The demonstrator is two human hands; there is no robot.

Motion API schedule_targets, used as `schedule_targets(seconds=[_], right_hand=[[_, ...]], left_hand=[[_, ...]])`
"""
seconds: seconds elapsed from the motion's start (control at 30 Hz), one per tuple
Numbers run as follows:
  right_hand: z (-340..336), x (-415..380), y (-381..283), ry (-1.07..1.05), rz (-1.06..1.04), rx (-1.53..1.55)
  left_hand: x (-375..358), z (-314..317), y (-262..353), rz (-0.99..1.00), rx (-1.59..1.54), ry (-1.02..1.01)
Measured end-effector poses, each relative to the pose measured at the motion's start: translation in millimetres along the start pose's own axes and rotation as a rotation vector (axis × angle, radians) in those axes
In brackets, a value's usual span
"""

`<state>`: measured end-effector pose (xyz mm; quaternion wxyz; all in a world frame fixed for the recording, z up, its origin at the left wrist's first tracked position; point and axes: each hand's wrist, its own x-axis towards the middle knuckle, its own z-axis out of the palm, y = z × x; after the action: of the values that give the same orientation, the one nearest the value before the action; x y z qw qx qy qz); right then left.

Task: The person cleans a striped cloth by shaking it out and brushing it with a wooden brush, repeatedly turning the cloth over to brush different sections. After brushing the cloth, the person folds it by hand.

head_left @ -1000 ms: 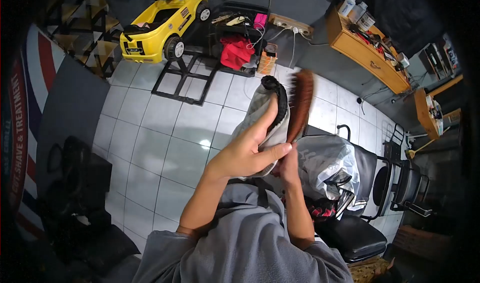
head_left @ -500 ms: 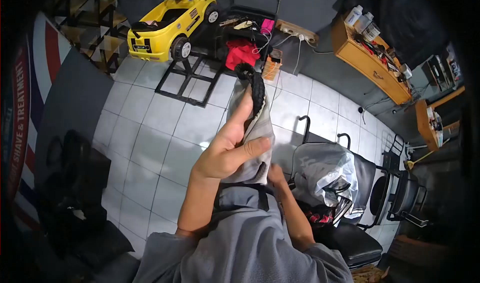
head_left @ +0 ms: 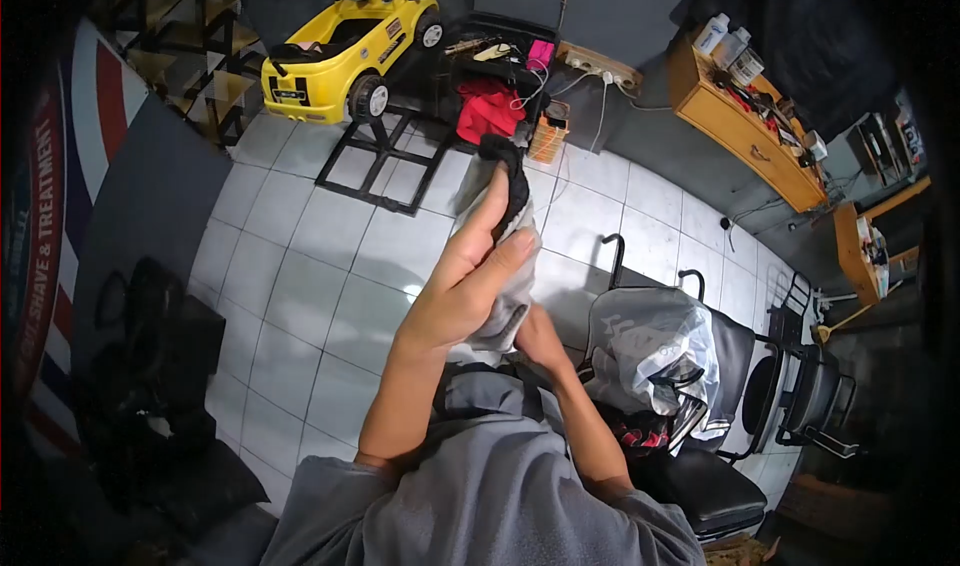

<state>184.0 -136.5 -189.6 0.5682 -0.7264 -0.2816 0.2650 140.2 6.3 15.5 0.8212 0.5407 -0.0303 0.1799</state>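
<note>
A light grey cloth item [head_left: 518,291] with a black, gathered-looking edge [head_left: 517,181] hangs in front of my body, folded lengthwise. Its exact kind does not show. My left hand [head_left: 452,301] grips it from the left, thumb across the near face and fingers stretched along the side toward the black edge. At the lower end, where the fabric folds over, my right hand [head_left: 541,338] is closed on it, with its fingertips partly hidden by the cloth.
Ahead is a yellow ride-on toy car [head_left: 345,51] beside a black metal frame [head_left: 385,161] on white tiles. A red cloth [head_left: 490,109] and an orange basket [head_left: 549,134] sit beyond. To the right, a plastic bag [head_left: 650,341] rests on black chairs; a wooden drawer shelf [head_left: 735,131] hangs on the wall.
My right hand has moved up and slightly left with the cloth's lower end, which now shows a fold. My left thumb sits higher on the cloth.
</note>
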Motion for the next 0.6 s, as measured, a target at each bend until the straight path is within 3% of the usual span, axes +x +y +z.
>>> schedule_targets(seconds=[0.03,0.13,0.2,0.3,0.37,0.47,0.53,0.6], right_hand=[[11.9,-0.4,69.1,-0.061,-0.006,-0.179],[16.5,-24.8,168.4,-0.491,0.082,-0.598],[20.0,-39.2,231.5,-0.532,0.287,-0.762],[16.7,-41.4,242.6,-0.23,0.454,-0.797],[3.0,-19.9,183.8,-0.123,0.493,-0.446],[-16.9,2.0,3.2,0.078,0.498,0.221],[-19.4,2.2,-63.2,0.118,0.344,0.708],[-24.2,-6.1,-103.9,0.0,0.231,0.91]], left_hand=[[-0.4,1.4,1.7,0.016,-0.01,-0.002],[4.2,-4.4,3.6,0.062,-0.028,-0.014],[1.9,-9.0,8.3,0.041,-0.071,-0.011],[-1.4,-14.2,20.0,0.035,-0.103,-0.006],[-1.5,-17.2,18.8,0.019,-0.098,-0.012],[-1.7,-18.0,0.9,0.022,-0.058,0.039],[-2.4,-18.1,-5.4,0.039,0.044,0.067],[-1.8,-17.8,-7.0,0.059,0.202,0.054]])
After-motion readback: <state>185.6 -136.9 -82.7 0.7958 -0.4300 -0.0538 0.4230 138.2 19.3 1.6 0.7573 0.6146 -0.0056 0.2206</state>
